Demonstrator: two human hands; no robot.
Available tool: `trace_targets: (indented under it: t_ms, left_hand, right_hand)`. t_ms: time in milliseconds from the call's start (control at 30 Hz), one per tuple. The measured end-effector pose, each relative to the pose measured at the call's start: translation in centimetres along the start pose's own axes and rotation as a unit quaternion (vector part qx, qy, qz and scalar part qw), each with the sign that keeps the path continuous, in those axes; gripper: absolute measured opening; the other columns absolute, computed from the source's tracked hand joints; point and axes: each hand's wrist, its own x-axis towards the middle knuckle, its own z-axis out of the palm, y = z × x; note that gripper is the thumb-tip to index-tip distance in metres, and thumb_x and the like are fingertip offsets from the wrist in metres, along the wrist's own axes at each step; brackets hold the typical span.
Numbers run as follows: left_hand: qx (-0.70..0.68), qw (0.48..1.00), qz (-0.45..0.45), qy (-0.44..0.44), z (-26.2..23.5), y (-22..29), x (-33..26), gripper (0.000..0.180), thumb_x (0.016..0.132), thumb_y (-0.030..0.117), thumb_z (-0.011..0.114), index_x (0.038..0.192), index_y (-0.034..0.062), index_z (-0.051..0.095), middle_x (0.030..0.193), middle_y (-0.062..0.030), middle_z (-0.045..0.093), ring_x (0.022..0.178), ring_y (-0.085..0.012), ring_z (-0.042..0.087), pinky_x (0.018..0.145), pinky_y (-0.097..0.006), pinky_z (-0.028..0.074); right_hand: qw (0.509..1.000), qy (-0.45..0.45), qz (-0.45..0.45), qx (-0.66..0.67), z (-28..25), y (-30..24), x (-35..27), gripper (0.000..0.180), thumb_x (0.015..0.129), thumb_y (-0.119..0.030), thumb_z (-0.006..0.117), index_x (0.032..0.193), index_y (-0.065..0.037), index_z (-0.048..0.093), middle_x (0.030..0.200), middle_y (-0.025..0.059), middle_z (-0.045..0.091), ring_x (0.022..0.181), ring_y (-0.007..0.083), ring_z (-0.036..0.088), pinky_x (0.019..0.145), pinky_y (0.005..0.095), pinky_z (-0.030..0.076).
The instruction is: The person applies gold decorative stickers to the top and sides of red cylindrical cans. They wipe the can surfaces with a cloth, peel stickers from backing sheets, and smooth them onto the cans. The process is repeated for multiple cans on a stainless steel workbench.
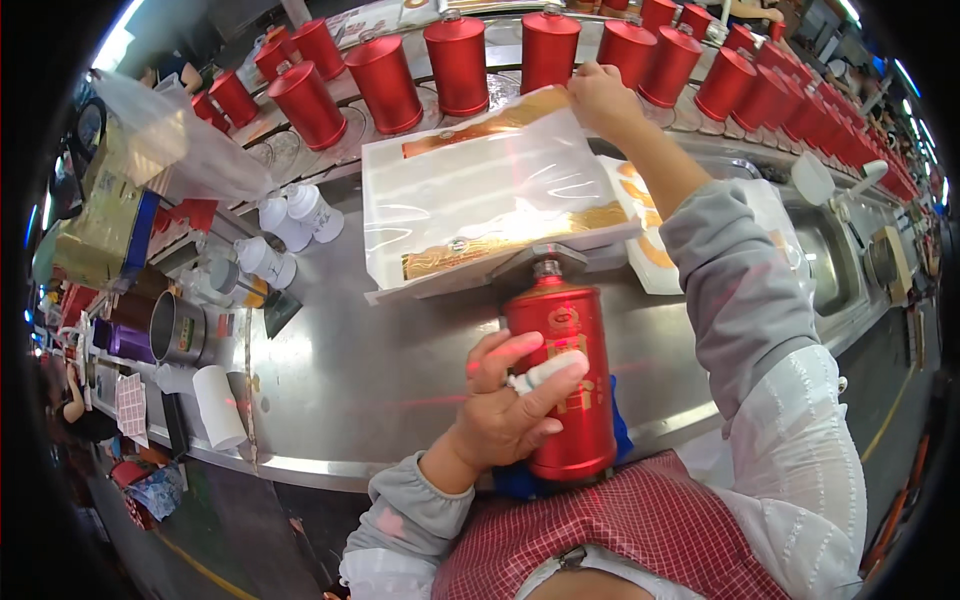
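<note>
A red metallic bottle with gold markings and a clear stopper leans upright in front of me, its base by a blue cloth. My left hand lies against its left side and front. Between its bent fingers is a small white wad, perhaps cloth; its kind is unclear. Beyond the bottle, a clear film sheet with gold printed strips lies on a slanted white-topped stand. At its far right corner, my right hand pinches the film's edge; the fingertips are partly hidden.
Several red bottles stand along a conveyor at the back. White spray bottles, a metal pot and a paper roll sit on the left of the steel bench. A sink and more printed sheets are right.
</note>
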Motion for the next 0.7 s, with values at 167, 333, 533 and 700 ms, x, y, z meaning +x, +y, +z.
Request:
trace_targets:
  t_ms: [167,333,533,700]
  left_hand:
    - [0.041,0.999,-0.018,-0.018,-0.3,0.5,0.3,0.048,0.095,0.049,0.047,0.124,0.0143,0.065,0.123,-0.0035,0.064,0.12,-0.0284,0.047,0.106,-0.05,0.031]
    - [0.104,0.994,-0.014,-0.033,-1.0,0.4,2.0,0.055,0.096,0.055,0.041,0.12,0.0125,0.067,0.118,-0.0081,0.064,0.12,-0.0312,0.047,0.107,-0.05,0.03]
    - [0.114,0.992,-0.029,-0.051,-0.3,-1.0,4.5,0.066,0.095,0.061,0.037,0.121,0.0082,0.066,0.129,-0.0167,0.053,0.121,-0.0354,0.046,0.108,-0.049,0.029]
    - [0.116,0.99,-0.056,-0.06,-0.9,-0.4,3.7,0.071,0.098,0.06,0.033,0.127,0.0003,0.059,0.124,-0.0166,0.061,0.131,-0.0361,0.04,0.107,-0.045,0.032]
  right_hand:
    - [0.935,-0.075,0.13,0.321,-4.9,4.3,-1.7,0.021,0.083,-0.023,0.063,0.087,-0.003,0.068,0.075,0.0064,0.059,0.076,0.016,0.061,0.069,0.032,0.049]
    - [0.884,-0.072,0.256,0.385,-9.7,12.4,-8.2,0.021,0.083,-0.027,0.06,0.095,-0.01,0.066,0.078,-0.0005,0.054,0.074,0.0111,0.049,0.065,0.0298,0.041]
    - [0.879,0.025,0.334,0.338,-12.4,30.6,-17.3,0.026,0.08,-0.038,0.061,0.096,-0.018,0.066,0.094,-0.0009,0.056,0.086,0.016,0.046,0.071,0.0389,0.039]
    - [0.88,0.085,0.446,0.139,-16.5,41.2,-26.3,0.032,0.083,-0.037,0.055,0.1,-0.013,0.068,0.103,0.0082,0.066,0.094,0.0274,0.059,0.077,0.0479,0.045]
